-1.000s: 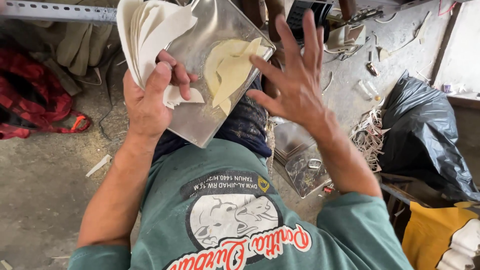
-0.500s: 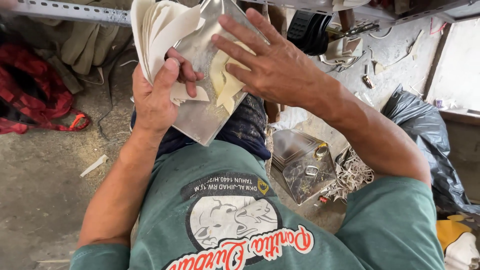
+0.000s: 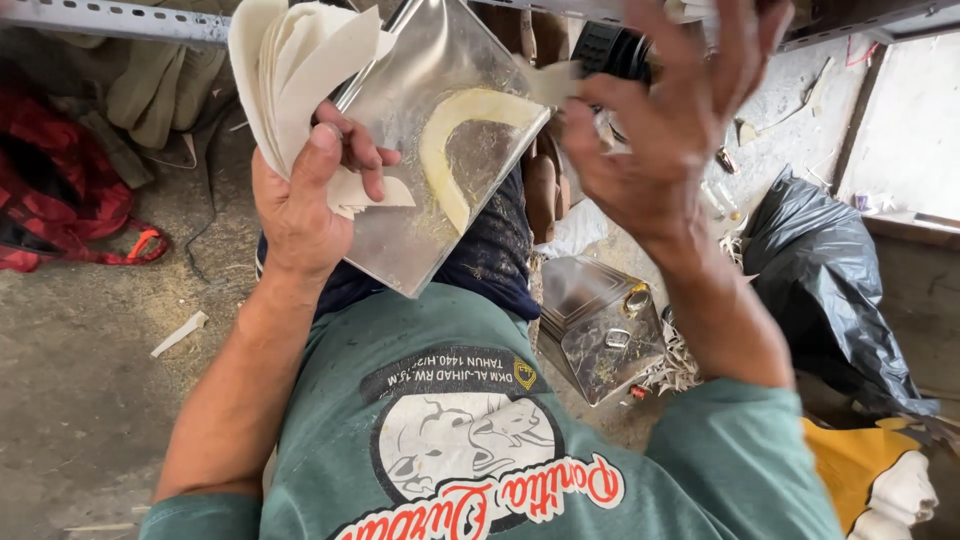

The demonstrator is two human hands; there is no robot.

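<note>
- Lifted off the plate since half a second ago, the right hand [image 3: 665, 140] now hovers above the plate's upper right edge, fingers spread wide, and a pale curved strip that it covered before is in plain sight.
- Nearest the camera is the person's green printed shirt [image 3: 470, 440], seen from above.
- Over the lap, the left hand [image 3: 305, 205] has its fingers closed on a fanned stack of cream cut pieces [image 3: 290, 70] and on the left edge of a shiny metal plate [image 3: 420, 200], which is tilted across the knee.
- On the plate lies the curved pale yellow strip [image 3: 450, 140], shaped like an arch.
- Just right of the knee, a dented metal tin [image 3: 600, 325] sits on the floor.
- Farther right lies a black plastic bag [image 3: 830, 270].
- Far left on the floor is red cloth [image 3: 60, 200].
</note>
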